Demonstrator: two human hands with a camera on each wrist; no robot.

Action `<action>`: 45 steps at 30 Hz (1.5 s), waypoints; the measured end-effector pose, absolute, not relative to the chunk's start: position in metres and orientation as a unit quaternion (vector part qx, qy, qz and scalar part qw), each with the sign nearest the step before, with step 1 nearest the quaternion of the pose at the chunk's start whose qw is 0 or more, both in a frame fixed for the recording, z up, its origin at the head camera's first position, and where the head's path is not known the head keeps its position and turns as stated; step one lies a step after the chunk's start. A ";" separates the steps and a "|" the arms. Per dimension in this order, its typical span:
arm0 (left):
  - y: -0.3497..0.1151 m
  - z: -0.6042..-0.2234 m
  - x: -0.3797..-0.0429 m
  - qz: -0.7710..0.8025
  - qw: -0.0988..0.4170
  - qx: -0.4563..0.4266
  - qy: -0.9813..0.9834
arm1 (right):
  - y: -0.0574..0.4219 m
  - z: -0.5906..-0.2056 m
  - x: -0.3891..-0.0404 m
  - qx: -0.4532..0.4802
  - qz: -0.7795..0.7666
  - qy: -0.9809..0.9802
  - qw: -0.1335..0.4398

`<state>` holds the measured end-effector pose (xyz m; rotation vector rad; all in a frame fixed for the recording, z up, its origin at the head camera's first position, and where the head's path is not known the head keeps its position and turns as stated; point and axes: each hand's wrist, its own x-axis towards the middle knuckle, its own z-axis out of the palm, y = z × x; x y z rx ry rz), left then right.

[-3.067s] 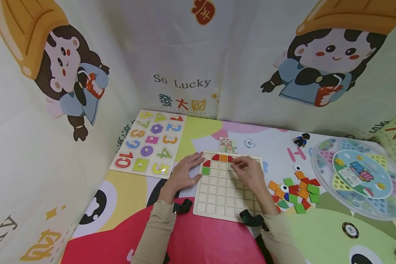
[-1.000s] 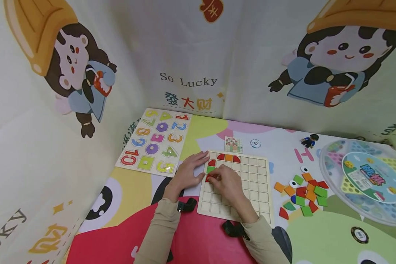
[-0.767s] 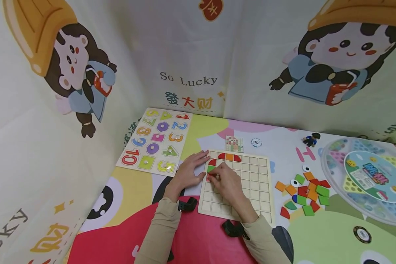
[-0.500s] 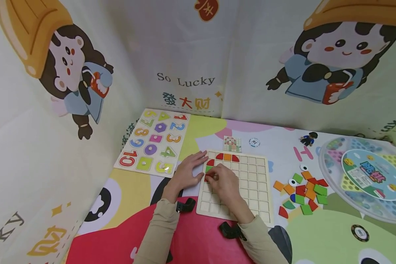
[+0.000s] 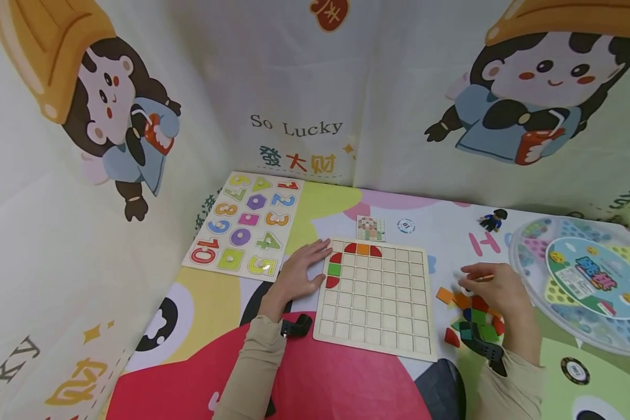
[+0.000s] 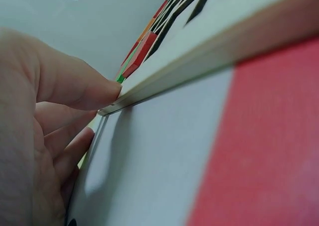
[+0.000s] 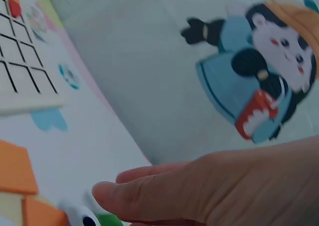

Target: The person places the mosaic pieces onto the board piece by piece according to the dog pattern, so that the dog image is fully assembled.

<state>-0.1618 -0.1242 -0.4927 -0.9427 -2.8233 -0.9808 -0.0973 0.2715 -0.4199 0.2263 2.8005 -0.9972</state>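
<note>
Head view: grid board [image 5: 374, 298] begun, most cells bare

Left of the grid board, a number puzzle [image 5: 223, 240] is laid flat, apart from it. Against the board's left edge, the left hand [image 5: 296, 277] is rested with fingers spread and nothing grasped; in the left wrist view the thumb is seen touching the rim.

On the board, six pieces are seated. In its leftmost column, under a bare corner cell, an upper red piece [image 5: 335, 258], a green square [image 5: 334, 269] and a lower red piece [image 5: 332, 282] are lined up. Along its top row, an orange square [image 5: 363, 249] is flanked by two red pieces [image 5: 349, 249]. Beyond its far edge, a pattern card [image 5: 371, 228] is placed.

Right of the board, the right hand [image 5: 499, 286] is held over loose pieces [image 5: 480, 303]. Orange is glimpsed between thumb and fingers; whether it is gripped or merely lies beneath cannot be told.

Progress: judged early. Two runs of three are laid; many pieces are left loose. The card is too small to be checked against the board.

Change from half a second ago: the right hand, then pinching at the leftmost column, has been shifted right of the board, and the lower red piece is left uncovered in its cell.
</note>
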 end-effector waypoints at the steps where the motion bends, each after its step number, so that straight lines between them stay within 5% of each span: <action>1: -0.125 -0.492 -0.162 -0.314 0.002 -0.298 -0.901 | 0.281 -0.422 -0.095 0.075 -0.338 0.933 0.097; 14: -0.125 -0.493 -0.162 -0.320 0.001 -0.297 -0.900 | 0.306 -0.440 -0.089 0.062 -0.385 0.910 0.140; 32: -0.123 -0.491 -0.162 -0.316 0.005 -0.304 -0.899 | 0.292 -0.447 -0.091 0.028 -0.374 0.926 0.032; 39: -0.123 -0.489 -0.163 -0.309 0.000 -0.304 -0.901 | 0.238 -0.441 -0.107 0.115 -0.518 0.848 -0.001; 45: -0.124 -0.489 -0.161 -0.311 -0.003 -0.303 -0.901 | 0.164 -0.444 -0.127 0.072 -0.582 0.810 0.021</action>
